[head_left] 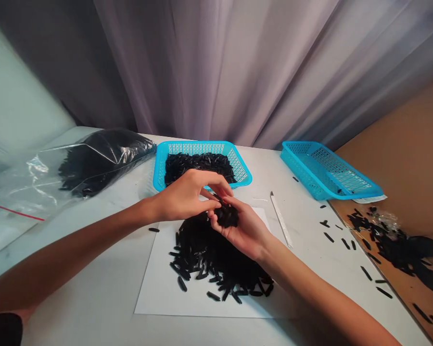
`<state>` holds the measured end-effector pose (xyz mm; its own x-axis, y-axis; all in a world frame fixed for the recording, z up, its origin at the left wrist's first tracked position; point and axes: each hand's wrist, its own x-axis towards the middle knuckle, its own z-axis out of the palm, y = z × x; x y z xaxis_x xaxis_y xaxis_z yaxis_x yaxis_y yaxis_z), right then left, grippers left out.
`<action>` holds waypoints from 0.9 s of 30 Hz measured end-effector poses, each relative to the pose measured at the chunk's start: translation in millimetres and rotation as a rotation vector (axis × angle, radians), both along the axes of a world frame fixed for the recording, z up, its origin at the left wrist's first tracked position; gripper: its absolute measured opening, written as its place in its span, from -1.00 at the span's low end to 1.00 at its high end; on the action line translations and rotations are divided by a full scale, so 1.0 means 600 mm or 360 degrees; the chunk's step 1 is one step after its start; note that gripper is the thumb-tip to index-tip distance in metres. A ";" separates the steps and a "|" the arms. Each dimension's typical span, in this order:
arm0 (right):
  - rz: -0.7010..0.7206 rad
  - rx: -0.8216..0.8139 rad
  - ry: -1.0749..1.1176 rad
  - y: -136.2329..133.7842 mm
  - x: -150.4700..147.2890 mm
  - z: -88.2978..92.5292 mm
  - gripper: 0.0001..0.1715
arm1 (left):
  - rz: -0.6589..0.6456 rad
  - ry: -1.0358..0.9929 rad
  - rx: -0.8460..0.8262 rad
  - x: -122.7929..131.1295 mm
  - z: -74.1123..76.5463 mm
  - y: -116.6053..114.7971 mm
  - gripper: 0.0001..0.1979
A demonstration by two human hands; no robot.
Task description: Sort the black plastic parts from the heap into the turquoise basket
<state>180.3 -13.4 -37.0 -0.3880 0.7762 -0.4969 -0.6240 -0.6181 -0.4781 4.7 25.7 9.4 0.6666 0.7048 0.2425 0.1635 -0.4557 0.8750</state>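
One clump of small black pieces (pixel 229 216), too many to count, sits in the right hand (pixel 248 231), fingers curled round it. Left hand (pixel 185 194): fingertips at the clump's upper edge; can't tell from here if they pinch a piece. Below: one pile (pixel 220 257), one white sheet (pixel 157 288). Around: two blue baskets (pixel 159 168), one clear bag (pixel 104 166), one slim white tool (pixel 282 221) on the surface (pixel 86 288).

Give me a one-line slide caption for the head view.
Left hand poised at small black pieces cupped in the right hand, above a dark pile on white paper.
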 end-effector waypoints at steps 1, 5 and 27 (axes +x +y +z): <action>0.0046 0.0024 -0.0015 0.000 0.003 0.006 -0.87 | 0.0052 -0.0026 -0.0002 0.001 -0.001 0.001 -0.76; 0.0120 0.0221 -0.0086 -0.001 0.010 0.029 -0.77 | 0.0211 -0.0133 -0.0065 0.005 -0.003 0.002 -0.79; -0.0227 0.0998 -0.0919 0.002 0.025 0.042 -0.70 | 0.0529 -0.0023 0.0159 0.011 0.006 -0.007 -0.93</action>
